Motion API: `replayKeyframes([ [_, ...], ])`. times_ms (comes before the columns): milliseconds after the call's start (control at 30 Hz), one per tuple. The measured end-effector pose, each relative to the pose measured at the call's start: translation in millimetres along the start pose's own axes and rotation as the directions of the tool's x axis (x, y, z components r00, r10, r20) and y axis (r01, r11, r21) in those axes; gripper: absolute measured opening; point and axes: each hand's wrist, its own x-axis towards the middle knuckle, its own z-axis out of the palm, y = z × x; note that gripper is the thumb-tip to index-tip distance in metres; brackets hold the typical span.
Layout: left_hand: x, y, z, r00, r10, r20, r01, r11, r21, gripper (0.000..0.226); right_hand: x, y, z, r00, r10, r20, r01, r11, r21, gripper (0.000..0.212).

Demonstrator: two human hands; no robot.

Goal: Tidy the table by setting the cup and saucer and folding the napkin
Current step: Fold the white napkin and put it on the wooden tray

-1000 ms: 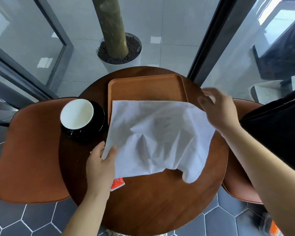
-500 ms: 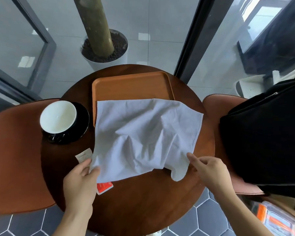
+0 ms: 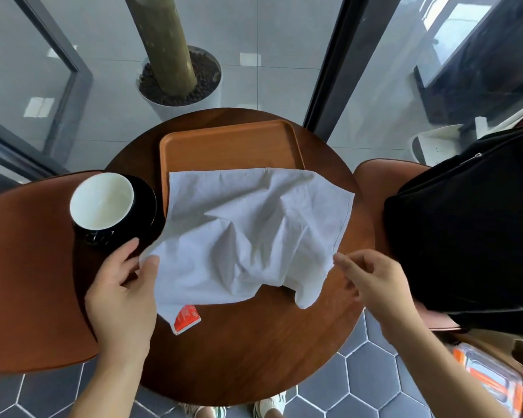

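Napkin [image 3: 248, 236] lies rumpled, unfolded; left hand [image 3: 121, 300] pinches its corner, right hand [image 3: 375, 285] open.

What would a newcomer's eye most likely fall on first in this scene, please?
Probably the rumpled white napkin spread mid-table, its far edge lying over the tray. The left hand pinches its near-left corner and the right hand reaches for its right edge. At left, a white-lined cup sits on a black saucer.

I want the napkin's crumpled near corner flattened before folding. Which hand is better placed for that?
The right hand: it hovers open beside the drooping corner of the napkin, while the left hand pinches the opposite edge.
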Motion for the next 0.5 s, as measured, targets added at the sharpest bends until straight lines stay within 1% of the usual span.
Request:
replayKeyframes([
  [33, -2, 0, 1, 0.998, -0.055, 0.016, 0.056, 0.997, -0.048, 0.044, -5, 6, 0, 1.0, 0.028, 0.005, -0.027, 0.991, -0.132, 0.044],
  [67, -6, -1, 2, 0.989, -0.141, 0.048, 0.145, 0.984, -0.099, 0.05, -14, 11, 2, 0.996, 0.072, 0.057, -0.058, 0.973, -0.225, 0.058],
  [100, -11, -4, 2, 0.97, -0.227, 0.09, 0.238, 0.961, -0.141, 0.054, -23, 14, 6, 0.985, 0.116, 0.127, -0.077, 0.958, -0.278, 0.063],
  [133, -17, -9, 1, 0.949, -0.288, 0.128, 0.307, 0.939, -0.157, 0.055, -31, 17, 12, 0.969, 0.149, 0.196, -0.089, 0.955, -0.282, 0.058],
  [200, -27, -20, -3, 0.926, -0.345, 0.156, 0.364, 0.925, -0.113, 0.047, -37, 20, 26, 0.954, 0.17, 0.248, -0.128, 0.976, -0.175, 0.031],
  [267, -35, -28, -6, 0.921, -0.362, 0.145, 0.375, 0.924, -0.071, 0.035, -36, 22, 41, 0.966, 0.141, 0.217, -0.138, 0.99, -0.03, 0.009],
  [300, -38, -30, -7, 0.924, -0.361, 0.127, 0.37, 0.927, -0.059, 0.035, -35, 22, 45, 0.976, 0.123, 0.179, -0.13, 0.991, 0.029, 0.006],
  [333, -38, -31, -8, 0.928, -0.36, 0.096, 0.366, 0.929, -0.057, 0.035, -33, 19, 46, 0.985, 0.101, 0.136, -0.113, 0.99, 0.085, 0.01],
  [400, -31, -31, -10, 0.935, -0.353, 0.031, 0.354, 0.933, -0.071, 0.025, -27, 13, 41, 0.999, 0.035, 0.041, -0.042, 0.982, 0.187, 0.016],
  [467, -20, -24, -14, 0.957, -0.29, -0.025, 0.287, 0.955, -0.079, 0.015, -19, 3, 27, 0.998, -0.046, -0.053, 0.058, 0.965, 0.256, 0.011],
  [500, -15, -20, -17, 0.972, -0.229, -0.059, 0.224, 0.972, -0.076, 0.012, -13, -3, 18, 0.991, -0.091, -0.1, 0.115, 0.956, 0.269, 0.007],
])
